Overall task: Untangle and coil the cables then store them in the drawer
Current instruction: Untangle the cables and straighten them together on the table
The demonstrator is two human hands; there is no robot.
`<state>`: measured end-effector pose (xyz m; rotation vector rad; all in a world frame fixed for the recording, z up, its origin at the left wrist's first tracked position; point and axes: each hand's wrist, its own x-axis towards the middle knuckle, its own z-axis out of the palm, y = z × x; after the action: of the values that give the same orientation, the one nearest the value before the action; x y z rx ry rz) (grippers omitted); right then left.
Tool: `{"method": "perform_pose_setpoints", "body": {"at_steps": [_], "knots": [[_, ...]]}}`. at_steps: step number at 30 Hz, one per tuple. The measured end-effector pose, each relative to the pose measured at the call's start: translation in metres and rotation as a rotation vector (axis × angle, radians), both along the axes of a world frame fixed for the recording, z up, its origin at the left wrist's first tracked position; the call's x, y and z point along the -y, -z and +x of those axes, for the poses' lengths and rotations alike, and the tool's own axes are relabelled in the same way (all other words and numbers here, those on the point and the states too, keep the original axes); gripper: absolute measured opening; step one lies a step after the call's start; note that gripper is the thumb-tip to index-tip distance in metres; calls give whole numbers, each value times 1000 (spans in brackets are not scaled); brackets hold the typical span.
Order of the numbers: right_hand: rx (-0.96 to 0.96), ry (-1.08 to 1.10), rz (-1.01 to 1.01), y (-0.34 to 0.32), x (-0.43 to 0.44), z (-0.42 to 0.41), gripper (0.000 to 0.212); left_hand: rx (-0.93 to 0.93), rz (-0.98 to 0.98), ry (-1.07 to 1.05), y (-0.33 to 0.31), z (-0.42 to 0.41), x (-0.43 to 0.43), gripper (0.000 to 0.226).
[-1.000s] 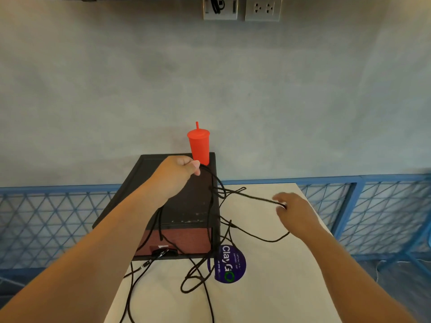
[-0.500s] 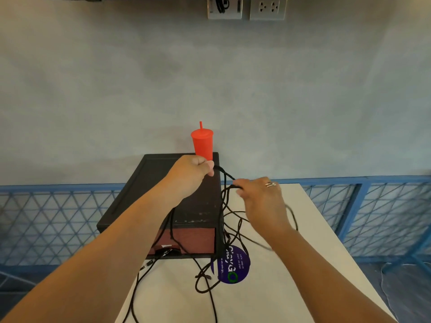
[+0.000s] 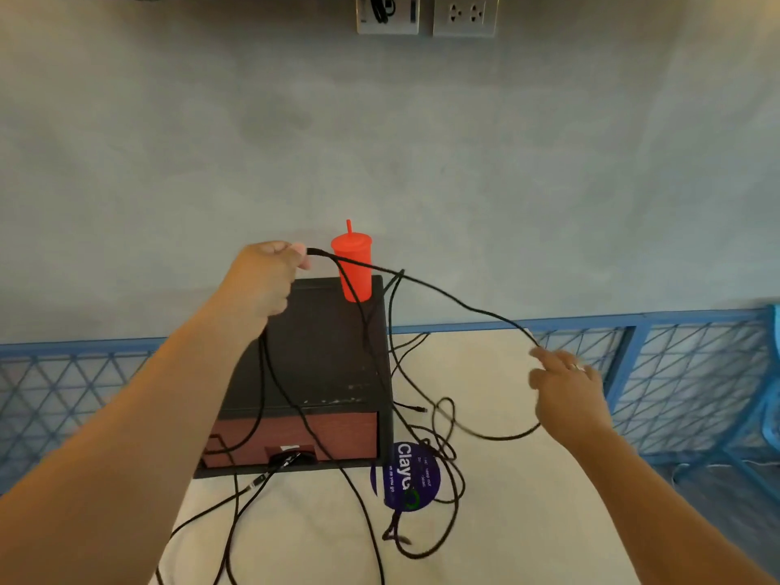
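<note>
Fingers (image 3: 295, 253) of the left hand (image 3: 268, 285) are curled and pinch one end of a thin black cable (image 3: 430, 289), raised in the air just left of a red plastic cup with lid and straw (image 3: 352, 263). The cup stands on the far right corner of a dark box with a reddish-brown drawer (image 3: 295, 434), whose front sits flush. From the pinch the strand runs right and down to the right hand (image 3: 567, 390), whose fingers (image 3: 544, 355) are loosely spread and nearly straight. It meets the forefinger tip and reappears below the hand as a loop. Blur there hides whether it lies over the fingers or only brushes them. More cord hangs across the box's top and front into a tangle of black cables (image 3: 447, 458) on the white tabletop (image 3: 527, 521), in front of and right of the box. Counted: two hands, one cup, one box with one drawer, one round purple sticker (image 3: 401, 479) partly under the tangle, two wall socket plates (image 3: 464, 14) cut off at the top edge. Three plug ends show, but how many separate cables form the tangle cannot be told. Several strands leave the frame at the bottom.
</note>
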<state>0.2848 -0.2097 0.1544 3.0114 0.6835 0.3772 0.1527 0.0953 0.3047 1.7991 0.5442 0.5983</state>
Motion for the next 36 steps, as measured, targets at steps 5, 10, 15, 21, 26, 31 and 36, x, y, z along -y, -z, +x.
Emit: {"method": "perform_pose_setpoints", "body": {"at_steps": [5, 10, 15, 21, 26, 31, 36], "knots": [[-344, 196, 216, 10, 3, 4, 45, -41, 69, 46, 1, -3, 1, 32], [-356, 31, 514, -18, -31, -5, 28, -66, 92, 128, 6, 1, 19, 31], [-426, -364, 646, -62, -80, -42, 31, -47, 95, 202, 6, 1, 32, 32], [-711, -446, 648, -47, -115, -61, 34, 15, 47, 285, -5, -2, 42, 31], [-602, -304, 925, -33, -125, -59, 23, 81, 3, 337, -15, -8, 43, 32], [-759, -366, 1259, -64, -122, -57, 20, 85, 48, 386, -20, -10, 47, 31], [-568, -642, 1200, -123, -117, -59, 15, 6, 104, 435, -13, -7, 52, 31]]}}
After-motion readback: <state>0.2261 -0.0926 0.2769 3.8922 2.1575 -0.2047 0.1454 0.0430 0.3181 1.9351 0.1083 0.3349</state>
